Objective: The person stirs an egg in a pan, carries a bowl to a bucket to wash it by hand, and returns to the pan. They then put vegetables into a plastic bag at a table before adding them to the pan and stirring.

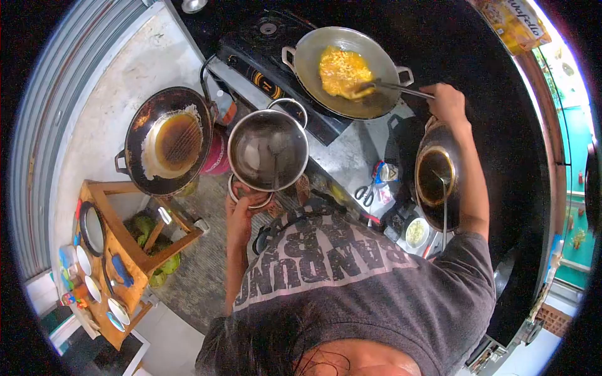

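Kitchen table (pixel 351 164): your right hand (pixel 446 101) grips a spatula (pixel 389 88) under the omelette (pixel 343 72); your left hand (pixel 241 212) grips a bowl (pixel 251 195) below the pot (pixel 268 149).

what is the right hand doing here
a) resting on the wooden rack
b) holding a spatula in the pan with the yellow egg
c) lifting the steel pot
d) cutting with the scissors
b: the right hand grips the handle of a spatula whose blade lies on the yellow egg in the pan, while the left hand is down by a small bowl below the steel pot.
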{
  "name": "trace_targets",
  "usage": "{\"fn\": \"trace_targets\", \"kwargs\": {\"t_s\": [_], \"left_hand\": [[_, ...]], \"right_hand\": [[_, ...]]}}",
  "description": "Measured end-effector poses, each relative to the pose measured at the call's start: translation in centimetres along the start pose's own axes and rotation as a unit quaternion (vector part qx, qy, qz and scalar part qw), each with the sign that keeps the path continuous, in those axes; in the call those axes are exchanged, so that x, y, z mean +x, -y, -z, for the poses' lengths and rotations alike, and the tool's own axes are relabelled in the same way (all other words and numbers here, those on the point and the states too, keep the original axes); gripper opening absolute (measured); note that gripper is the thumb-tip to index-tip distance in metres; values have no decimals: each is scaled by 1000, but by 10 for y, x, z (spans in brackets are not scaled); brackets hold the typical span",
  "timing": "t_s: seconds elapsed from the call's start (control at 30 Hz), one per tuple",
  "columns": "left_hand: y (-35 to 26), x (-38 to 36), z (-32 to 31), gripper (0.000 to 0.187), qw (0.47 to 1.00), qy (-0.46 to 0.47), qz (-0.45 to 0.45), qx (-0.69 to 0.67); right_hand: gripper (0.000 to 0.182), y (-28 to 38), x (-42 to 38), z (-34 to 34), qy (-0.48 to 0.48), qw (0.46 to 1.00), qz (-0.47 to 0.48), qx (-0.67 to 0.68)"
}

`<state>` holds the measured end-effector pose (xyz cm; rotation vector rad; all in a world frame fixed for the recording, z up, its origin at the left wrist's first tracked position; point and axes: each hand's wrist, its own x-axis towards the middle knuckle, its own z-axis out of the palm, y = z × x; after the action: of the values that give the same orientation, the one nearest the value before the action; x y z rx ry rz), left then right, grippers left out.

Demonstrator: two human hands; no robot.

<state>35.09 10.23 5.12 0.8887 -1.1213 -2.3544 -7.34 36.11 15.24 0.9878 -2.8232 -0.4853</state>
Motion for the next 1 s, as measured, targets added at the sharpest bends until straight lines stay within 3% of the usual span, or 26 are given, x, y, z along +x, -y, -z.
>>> {"fn": "trace_targets", "kwargs": {"t_s": [0.07,0.17,0.3,0.43,0.47,0.7,0.8,1.0], "left_hand": [[3,5,-5,14,1000,3,4,18],[13,12,-12,14,1000,-1,10,16],[16,13,-23,15,1000,0,7,5],[7,9,-45,16,999,-8,7,41],[5,8,-48,16,999,-3,4,45],[18,1,-56,17,1000,-3,-12,12],[29,3,-54,18,1000,-1,-24,-4],[34,13,-49,19,999,14,-23,34]], "right_hand": [[31,-15,-7,9,-5,999,43,-25],[31,-27,-9,-9,5,1000,20,-3],[31,-44,7,-96,7,1000,-2,2],[34,-21,4,-132,-163,985,36,42],[34,-16,7,-151,-153,987,-13,38],[42,7,-3,-157,-252,963,76,51],[42,8,-9,-150,-157,985,24,62],[38,9,-21,-187,-143,986,75,51]]}}
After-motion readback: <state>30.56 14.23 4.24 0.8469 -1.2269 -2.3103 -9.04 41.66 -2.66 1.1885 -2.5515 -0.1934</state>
